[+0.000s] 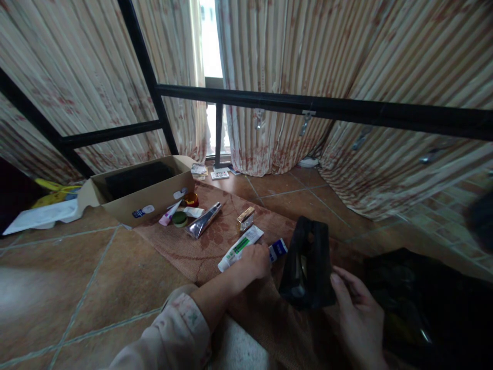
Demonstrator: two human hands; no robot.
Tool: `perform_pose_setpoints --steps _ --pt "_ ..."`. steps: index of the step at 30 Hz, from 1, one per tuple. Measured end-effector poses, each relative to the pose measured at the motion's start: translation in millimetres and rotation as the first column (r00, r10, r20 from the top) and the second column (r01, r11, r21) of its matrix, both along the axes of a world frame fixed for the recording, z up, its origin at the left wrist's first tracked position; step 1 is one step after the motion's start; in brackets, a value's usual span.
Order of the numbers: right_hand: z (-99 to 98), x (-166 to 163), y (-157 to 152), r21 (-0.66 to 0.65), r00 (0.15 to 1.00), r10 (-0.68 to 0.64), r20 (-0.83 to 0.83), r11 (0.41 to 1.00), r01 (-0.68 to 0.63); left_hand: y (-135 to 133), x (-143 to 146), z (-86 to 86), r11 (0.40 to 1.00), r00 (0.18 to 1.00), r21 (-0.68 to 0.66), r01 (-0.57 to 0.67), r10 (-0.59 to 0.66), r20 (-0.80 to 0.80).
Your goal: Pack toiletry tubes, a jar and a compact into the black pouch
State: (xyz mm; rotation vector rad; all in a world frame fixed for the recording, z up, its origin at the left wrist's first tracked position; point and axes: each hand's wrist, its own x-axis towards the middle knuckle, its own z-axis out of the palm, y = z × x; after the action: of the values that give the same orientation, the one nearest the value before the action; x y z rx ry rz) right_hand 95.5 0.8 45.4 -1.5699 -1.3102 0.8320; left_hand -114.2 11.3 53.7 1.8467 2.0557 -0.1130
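Note:
My left hand [254, 262] is closed at the near end of a small dark blue and white tube [278, 250]; its fingertips are partly hidden. Just beyond that hand lies a white and green tube [242, 247]. With thumb and fingers, my right hand [358, 306] grips the side of a black pouch [308, 267], which is unzipped, with items dimly visible inside. A gold box-shaped item [245, 218] stands past the white tube. Farther left on the mat are a silver tube [204, 220], a green round jar [179, 219], an amber jar [191, 199] and a pink tube [169, 213].
A reddish patterned mat [219, 257] covers part of the tiled floor [73, 277]. An open cardboard box [150, 203] with a dark object sits at left. A black bag [431, 308] lies at right. A black metal rail [269, 97] crosses before the curtains [292, 51].

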Motion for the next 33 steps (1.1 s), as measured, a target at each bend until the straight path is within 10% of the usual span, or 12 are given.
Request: perform_pose_setpoints --steps 33 --pt "-4.0 2.0 1.1 0.001 1.0 0.014 -0.005 1.0 -0.014 0.5 -0.9 -0.9 1.0 1.0 -0.005 0.013 -0.013 -0.011"
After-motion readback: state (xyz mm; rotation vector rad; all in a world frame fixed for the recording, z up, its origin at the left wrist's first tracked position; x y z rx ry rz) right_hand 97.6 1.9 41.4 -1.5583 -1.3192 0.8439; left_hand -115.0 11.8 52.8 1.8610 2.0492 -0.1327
